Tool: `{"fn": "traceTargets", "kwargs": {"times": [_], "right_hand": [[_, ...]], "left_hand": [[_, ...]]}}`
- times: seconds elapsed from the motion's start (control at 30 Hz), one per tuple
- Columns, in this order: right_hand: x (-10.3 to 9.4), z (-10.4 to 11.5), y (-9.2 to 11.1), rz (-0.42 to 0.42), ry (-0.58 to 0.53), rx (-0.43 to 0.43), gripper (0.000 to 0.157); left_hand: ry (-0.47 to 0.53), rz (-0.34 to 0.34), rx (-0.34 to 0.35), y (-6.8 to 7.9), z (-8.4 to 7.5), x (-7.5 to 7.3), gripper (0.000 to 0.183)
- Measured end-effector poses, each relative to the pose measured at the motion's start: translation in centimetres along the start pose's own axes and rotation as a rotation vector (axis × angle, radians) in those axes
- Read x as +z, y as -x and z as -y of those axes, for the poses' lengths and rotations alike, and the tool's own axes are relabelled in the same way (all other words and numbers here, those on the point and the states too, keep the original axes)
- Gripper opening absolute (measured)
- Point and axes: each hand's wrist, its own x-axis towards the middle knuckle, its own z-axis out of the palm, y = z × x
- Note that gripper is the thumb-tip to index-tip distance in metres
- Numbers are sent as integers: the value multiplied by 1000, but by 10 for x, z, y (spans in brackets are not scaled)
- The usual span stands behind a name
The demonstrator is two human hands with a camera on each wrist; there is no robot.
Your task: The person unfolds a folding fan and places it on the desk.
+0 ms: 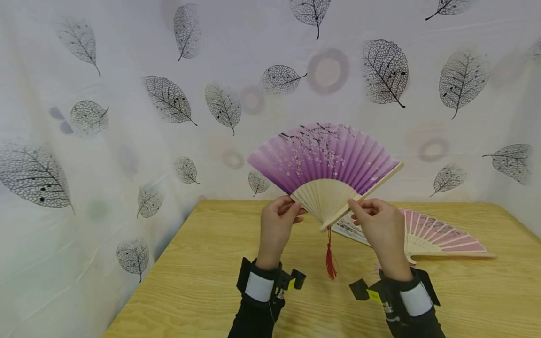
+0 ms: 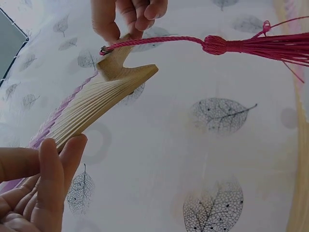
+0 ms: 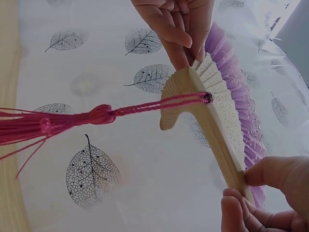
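A purple folding fan [image 1: 323, 157] with a cherry-blossom print is spread wide above the table, its pale wooden ribs meeting at a pivot low in the middle. My left hand [image 1: 279, 225] pinches the ribs along the fan's left edge between thumb and fingers. On the other side, my right hand [image 1: 378, 225] pinches the thick right guard stick. From the pivot hangs a red tassel [image 1: 331, 260], which also shows large in the left wrist view. The right wrist view shows cut-out patterns on the ribs and the thumb on the guard stick [image 3: 227, 164].
A pink folding fan [image 1: 444, 234] lies spread on the wooden table [image 1: 190, 286], partly hidden behind my right hand. Behind the table hangs a pale curtain [image 1: 287, 108] printed with dark leaf skeletons. Each wrist wears a black strap with a small camera.
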Motion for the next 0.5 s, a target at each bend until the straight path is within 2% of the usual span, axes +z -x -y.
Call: {"fn": "traceTargets", "kwargs": {"times": [0.23,0.5], "right_hand": [[3,-1,-1,-9,-2,17,47],[3,0,0,-39,-22,32,47]], "left_hand": [[0,-26,22,-1,2,1,22],[1,-38,12,-1,1,1,22]]}}
